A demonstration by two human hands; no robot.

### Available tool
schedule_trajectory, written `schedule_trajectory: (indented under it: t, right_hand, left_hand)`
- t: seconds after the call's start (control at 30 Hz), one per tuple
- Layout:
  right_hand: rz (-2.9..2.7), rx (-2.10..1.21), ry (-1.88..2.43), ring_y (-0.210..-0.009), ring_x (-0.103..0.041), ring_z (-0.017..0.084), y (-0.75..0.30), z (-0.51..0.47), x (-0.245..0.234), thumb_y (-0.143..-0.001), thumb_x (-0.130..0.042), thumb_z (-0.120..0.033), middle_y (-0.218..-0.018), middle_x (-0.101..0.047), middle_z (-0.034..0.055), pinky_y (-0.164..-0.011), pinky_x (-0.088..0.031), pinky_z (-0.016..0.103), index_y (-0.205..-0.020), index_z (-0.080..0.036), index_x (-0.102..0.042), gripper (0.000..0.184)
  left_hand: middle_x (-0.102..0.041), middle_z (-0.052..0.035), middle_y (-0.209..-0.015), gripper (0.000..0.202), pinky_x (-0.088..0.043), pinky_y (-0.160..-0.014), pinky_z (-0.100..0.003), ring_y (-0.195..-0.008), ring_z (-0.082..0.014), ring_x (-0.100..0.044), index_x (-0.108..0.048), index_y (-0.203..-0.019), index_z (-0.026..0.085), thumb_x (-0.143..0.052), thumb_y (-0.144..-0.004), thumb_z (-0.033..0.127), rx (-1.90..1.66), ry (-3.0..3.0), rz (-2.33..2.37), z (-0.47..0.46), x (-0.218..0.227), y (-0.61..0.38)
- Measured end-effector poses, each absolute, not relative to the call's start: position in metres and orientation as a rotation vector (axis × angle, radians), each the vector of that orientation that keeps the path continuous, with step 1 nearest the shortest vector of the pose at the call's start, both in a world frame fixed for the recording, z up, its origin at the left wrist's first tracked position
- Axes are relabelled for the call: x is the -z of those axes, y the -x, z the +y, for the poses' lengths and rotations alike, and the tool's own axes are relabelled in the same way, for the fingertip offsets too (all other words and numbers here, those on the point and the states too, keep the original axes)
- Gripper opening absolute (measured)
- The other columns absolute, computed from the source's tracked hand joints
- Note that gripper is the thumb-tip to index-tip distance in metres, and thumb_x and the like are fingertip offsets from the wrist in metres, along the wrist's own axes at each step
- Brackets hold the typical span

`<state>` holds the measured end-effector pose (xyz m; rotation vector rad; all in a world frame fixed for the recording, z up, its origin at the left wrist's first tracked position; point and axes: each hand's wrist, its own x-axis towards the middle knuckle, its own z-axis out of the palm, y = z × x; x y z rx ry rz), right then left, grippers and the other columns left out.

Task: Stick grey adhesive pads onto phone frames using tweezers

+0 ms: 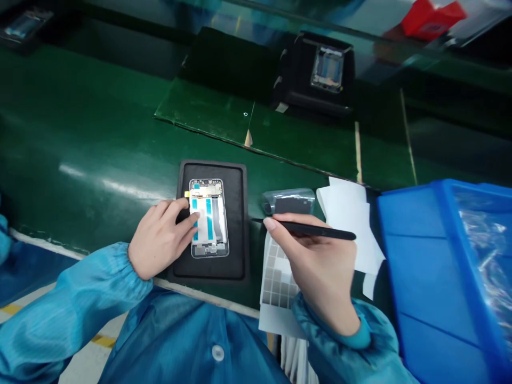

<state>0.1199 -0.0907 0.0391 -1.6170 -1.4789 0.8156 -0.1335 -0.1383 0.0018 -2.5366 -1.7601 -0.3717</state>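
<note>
As the left hand (160, 240) pins a phone (208, 218), the right (316, 266) pinches a stylus (320, 231) near a bin (428, 266).

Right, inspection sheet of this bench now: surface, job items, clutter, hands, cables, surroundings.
Surface: glossy green bench.
Job's things: opened phone in its frame, teal strips inside, lying on a black rubber mat.
Clutter: sheet of grey squares, white paper, clear bag with a dark piece, blue plastic bin.
Hands: left hand rests on the phone's edge; right hand holds a black pen-shaped tool above the grey sheet.
Cables: nothing seen.
Surroundings: second black mat holding a phone frame; red object far off.
</note>
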Motion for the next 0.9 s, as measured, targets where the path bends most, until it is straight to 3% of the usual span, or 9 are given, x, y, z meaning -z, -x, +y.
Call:
schedule_trajectory:
  t: [0.1, 0.23, 0.43, 0.5, 0.6, 0.7, 0.8, 0.83, 0.9]
  right_hand:
    - [-1.426, -0.757, 1.662, -0.067, -0.072, 0.021, -0.141, -0.096, -0.036, -0.072, -0.085, -0.036, -0.08, -0.078, 0.0036, -0.059, -0.06, 0.033, -0.083, -0.024, -0.078, 0.018]
    - [-1.329, -0.729, 1.679, -0.07, -0.074, 0.024, -0.173, -0.095, -0.027, -0.07, -0.086, -0.039, -0.078, -0.077, 0.0041, -0.064, -0.062, 0.038, -0.084, -0.023, -0.078, 0.023]
    - [-1.211, -0.72, 1.637, -0.077, -0.075, 0.028, -0.212, -0.081, -0.02, -0.072, -0.084, -0.039, -0.081, -0.078, 0.0052, -0.077, -0.062, 0.046, -0.082, -0.024, -0.077, 0.02]
    - [-1.174, -0.736, 1.59, -0.078, -0.075, 0.028, -0.223, -0.074, -0.019, -0.072, -0.084, -0.037, -0.08, -0.078, 0.0052, -0.077, -0.062, 0.045, -0.08, -0.022, -0.076, 0.019]
    - [-1.15, -0.749, 1.502, -0.078, -0.075, 0.026, -0.234, -0.066, -0.015, -0.072, -0.083, -0.035, -0.08, -0.078, 0.006, -0.076, -0.062, 0.041, -0.078, -0.019, -0.075, 0.019]
    - [-1.164, -0.753, 1.468, -0.076, -0.075, 0.025, -0.24, -0.06, -0.005, -0.074, -0.081, -0.036, -0.079, -0.078, 0.008, -0.073, -0.061, 0.038, -0.079, -0.016, -0.075, 0.021]
    - [-1.214, -0.734, 1.481, -0.072, -0.073, 0.024, -0.242, -0.059, 0.005, -0.077, -0.078, -0.04, -0.08, -0.077, 0.0092, -0.07, -0.06, 0.038, -0.082, -0.015, -0.075, 0.025]
    - [-1.229, -0.728, 1.479, -0.072, -0.073, 0.024, -0.242, -0.06, 0.009, -0.078, -0.077, -0.04, -0.08, -0.077, 0.0094, -0.07, -0.06, 0.038, -0.083, -0.015, -0.075, 0.026]
    - [-1.246, -0.714, 1.456, -0.073, -0.073, 0.024, -0.244, -0.061, 0.014, -0.079, -0.076, -0.04, -0.082, -0.078, 0.0094, -0.071, -0.06, 0.038, -0.085, -0.016, -0.075, 0.025]
  left_hand:
    - [-0.06, -0.014, -0.11, 0.031, -0.054, -0.076, -0.037, -0.091, -0.025, -0.062, -0.062, -0.122, 0.015, -0.052, -0.095, 0.026, 0.486, 2.361, -1.991, -0.142, 0.002, 0.13]
    - [-0.066, -0.0094, -0.102, 0.044, -0.053, -0.064, -0.032, -0.083, -0.0233, -0.068, -0.047, -0.137, 0.015, -0.045, -0.094, 0.023, 0.333, 2.224, -2.298, -0.136, 0.006, 0.127]
    - [-0.068, -0.0087, -0.105, 0.036, -0.051, -0.07, -0.031, -0.09, -0.0234, -0.068, -0.045, -0.133, 0.017, -0.037, -0.099, 0.024, 0.243, 2.137, -2.224, -0.123, 0.001, 0.177]
    - [-0.068, -0.0069, -0.097, 0.031, -0.047, -0.064, -0.031, -0.079, -0.0214, -0.065, -0.049, -0.126, 0.019, -0.033, -0.1, 0.026, 0.25, 2.013, -2.154, -0.117, -0.01, 0.21]
    - [-0.058, -0.0006, -0.072, 0.02, -0.03, -0.052, -0.026, -0.053, -0.0126, -0.045, -0.056, -0.106, 0.02, -0.042, -0.097, 0.03, 0.249, 1.864, -2.047, -0.098, -0.038, 0.25]
    - [-0.047, 0.0005, -0.062, 0.028, -0.018, -0.053, -0.025, -0.049, -0.0079, -0.033, -0.058, -0.088, 0.015, -0.039, -0.097, 0.034, 0.261, 1.771, -1.912, -0.068, -0.066, 0.243]
    - [-0.058, -0.004, -0.073, 0.045, -0.032, -0.056, -0.028, -0.062, -0.0123, -0.053, -0.064, -0.089, 0.012, -0.026, -0.102, 0.033, 0.241, 1.966, -1.792, -0.023, -0.069, 0.179]
    - [-0.063, -0.0059, -0.081, 0.044, -0.041, -0.06, -0.032, -0.07, -0.0165, -0.058, -0.066, -0.095, 0.013, -0.028, -0.102, 0.033, 0.225, 2.086, -1.754, -0.004, -0.063, 0.149]
    - [-0.067, -0.0036, -0.094, 0.042, -0.051, -0.075, -0.032, -0.087, -0.0162, -0.064, -0.068, -0.107, 0.015, -0.032, -0.104, 0.035, 0.189, 2.287, -1.672, 0.036, -0.047, 0.086]
